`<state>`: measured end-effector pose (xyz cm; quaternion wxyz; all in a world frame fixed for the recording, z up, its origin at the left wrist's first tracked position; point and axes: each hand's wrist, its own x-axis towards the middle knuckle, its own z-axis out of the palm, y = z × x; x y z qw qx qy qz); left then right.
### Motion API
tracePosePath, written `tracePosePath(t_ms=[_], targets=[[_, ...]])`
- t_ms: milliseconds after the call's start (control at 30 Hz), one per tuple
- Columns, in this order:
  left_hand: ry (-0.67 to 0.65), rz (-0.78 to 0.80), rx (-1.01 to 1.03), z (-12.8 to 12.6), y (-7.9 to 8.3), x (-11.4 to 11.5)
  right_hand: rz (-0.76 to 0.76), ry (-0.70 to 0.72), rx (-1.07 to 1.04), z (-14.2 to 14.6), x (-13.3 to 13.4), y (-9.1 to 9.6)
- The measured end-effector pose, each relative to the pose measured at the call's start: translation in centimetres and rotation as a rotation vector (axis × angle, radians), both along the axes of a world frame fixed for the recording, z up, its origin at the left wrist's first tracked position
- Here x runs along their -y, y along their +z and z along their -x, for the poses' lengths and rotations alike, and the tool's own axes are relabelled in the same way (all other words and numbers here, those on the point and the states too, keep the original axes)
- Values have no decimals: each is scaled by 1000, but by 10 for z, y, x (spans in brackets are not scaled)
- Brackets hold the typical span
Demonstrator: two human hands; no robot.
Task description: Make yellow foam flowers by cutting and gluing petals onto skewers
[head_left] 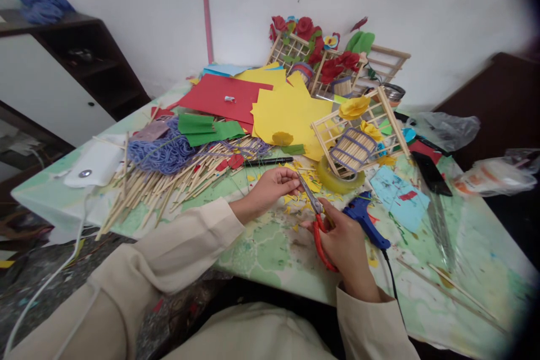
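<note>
1. Head view, right hand: the right hand [346,243] grasps a pair of scissors [315,206], its grip wrapped about the red handles over the near part of the table [261,261].
2. Head view, left hand: the left hand [270,187] is bent in toward the scissors' tip, fingers curled to the thumb; whether this grip pinches a small piece, I cannot tell.
3. Head view, key relation: the scissors' long axis slants from the handles forward and leftward, so the tip points away from the body and ends right at the left fingertips. The right hand has the handles, the left is nearer the tip.
4. Head view, about the hands: yellow paper scraps [311,181] lie around the tip. A blue glue gun [366,218] is just right of the right hand, a roll of tape [327,175] beyond it, and a black pen [270,161] beyond the left hand. Further left are a heap of sticks [169,188] and purple yarn [162,149].
</note>
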<state>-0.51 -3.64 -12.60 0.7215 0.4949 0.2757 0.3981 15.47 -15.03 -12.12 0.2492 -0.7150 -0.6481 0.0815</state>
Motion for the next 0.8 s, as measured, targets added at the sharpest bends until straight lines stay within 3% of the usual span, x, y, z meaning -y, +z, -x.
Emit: tracePosePath(t_ms=[800], targets=[[2,17,15,0,2,0,14,-10,27,1,0,2]])
